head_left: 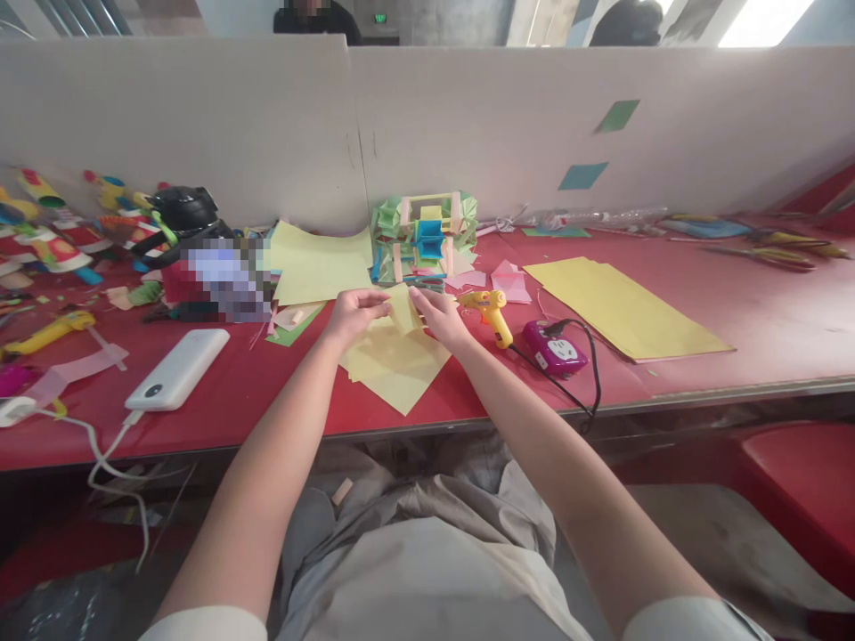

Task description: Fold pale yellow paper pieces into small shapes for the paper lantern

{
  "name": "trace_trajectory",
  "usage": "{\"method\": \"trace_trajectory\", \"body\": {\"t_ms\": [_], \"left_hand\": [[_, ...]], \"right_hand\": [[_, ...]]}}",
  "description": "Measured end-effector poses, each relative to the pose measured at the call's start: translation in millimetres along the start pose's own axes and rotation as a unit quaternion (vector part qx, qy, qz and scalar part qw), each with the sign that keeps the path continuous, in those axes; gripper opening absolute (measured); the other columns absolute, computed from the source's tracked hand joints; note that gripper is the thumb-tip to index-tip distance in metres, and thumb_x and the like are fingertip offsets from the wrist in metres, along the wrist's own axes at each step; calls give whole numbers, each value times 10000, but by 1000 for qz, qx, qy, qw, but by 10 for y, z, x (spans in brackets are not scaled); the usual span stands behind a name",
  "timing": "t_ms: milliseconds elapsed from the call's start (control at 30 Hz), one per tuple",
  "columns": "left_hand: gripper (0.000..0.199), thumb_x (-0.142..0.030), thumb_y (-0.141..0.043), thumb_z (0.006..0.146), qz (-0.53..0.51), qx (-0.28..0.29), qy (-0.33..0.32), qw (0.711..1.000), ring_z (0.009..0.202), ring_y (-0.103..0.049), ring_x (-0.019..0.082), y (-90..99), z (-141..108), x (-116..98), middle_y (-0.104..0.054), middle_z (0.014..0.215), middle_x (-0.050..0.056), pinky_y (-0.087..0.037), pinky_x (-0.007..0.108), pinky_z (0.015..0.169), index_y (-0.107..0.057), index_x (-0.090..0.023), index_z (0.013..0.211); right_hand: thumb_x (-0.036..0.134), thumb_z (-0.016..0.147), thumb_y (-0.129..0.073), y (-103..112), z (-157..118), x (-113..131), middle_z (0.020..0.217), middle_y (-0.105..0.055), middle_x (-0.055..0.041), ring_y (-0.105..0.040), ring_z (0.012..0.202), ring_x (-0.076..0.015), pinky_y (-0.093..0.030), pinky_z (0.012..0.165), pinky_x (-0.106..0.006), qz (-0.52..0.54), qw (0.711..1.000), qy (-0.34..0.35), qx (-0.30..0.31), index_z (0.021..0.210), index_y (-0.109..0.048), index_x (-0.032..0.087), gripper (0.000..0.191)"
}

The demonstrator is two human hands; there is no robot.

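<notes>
Both my hands hold a small piece of folded yellow paper [403,312] between them, just above the table. Thumb and fingers of my left hand [361,312] are closed at its left edge. On the right edge are the fingers of my right hand [437,313], partly hidden behind the paper. Beneath lie larger pale yellow sheets [404,378], one corner pointing toward me. A yellow glue gun [492,312] rests right beside my right hand. Behind my hands stands a green, blue and yellow paper model [427,236].
A purple power outlet [554,347] with a black cord stands right of the glue gun. Large yellow sheets [628,312] lie farther right. At left are a white power bank [177,369], a second glue gun [50,334] and paper-cup crafts [57,240]. A white partition [200,125] bounds the back.
</notes>
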State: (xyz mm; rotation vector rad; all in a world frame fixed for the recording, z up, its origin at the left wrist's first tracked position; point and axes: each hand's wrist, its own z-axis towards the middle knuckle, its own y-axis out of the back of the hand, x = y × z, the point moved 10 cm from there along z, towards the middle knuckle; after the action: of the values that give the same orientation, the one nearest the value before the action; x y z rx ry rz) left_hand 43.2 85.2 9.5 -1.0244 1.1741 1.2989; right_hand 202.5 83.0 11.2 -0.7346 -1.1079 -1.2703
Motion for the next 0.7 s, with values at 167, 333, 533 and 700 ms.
{"method": "trace_trajectory", "body": {"t_ms": [167,333,533,700], "left_hand": [[458,-377,-905,509,-8,6,6,1000,774,-679,204,-34,-14,-12,-740,802,81,-543,389,846,-751,-134,866],[451,-344,-900,522,-29,28,25,999,772,-665,178,-45,6,71,-736,840,78,-534,357,824,-752,-137,895],[416,-411,-882,563,-17,32,36,999,736,-635,154,-39,18,130,-719,830,65,-524,317,752,-757,-157,867],[448,-456,-875,571,16,28,23,999,708,-615,146,-54,-1,88,-705,792,50,-510,300,712,-758,-165,890]], "right_hand": [[544,746,-693,38,-9,-16,889,-719,-81,-664,833,-214,-522,722,-310,21,1000,1,-18,898,-681,164,410],[476,753,-693,73,14,-85,896,-735,-87,-680,849,-231,-537,751,-341,15,1000,-6,-24,879,-687,161,338],[423,757,-680,69,36,-132,899,-731,-81,-678,864,-228,-530,777,-340,1,1000,-5,-23,901,-676,156,304],[419,769,-656,22,38,-121,853,-709,-63,-651,807,-200,-507,727,-307,-7,1000,9,-10,880,-664,158,283]]}}
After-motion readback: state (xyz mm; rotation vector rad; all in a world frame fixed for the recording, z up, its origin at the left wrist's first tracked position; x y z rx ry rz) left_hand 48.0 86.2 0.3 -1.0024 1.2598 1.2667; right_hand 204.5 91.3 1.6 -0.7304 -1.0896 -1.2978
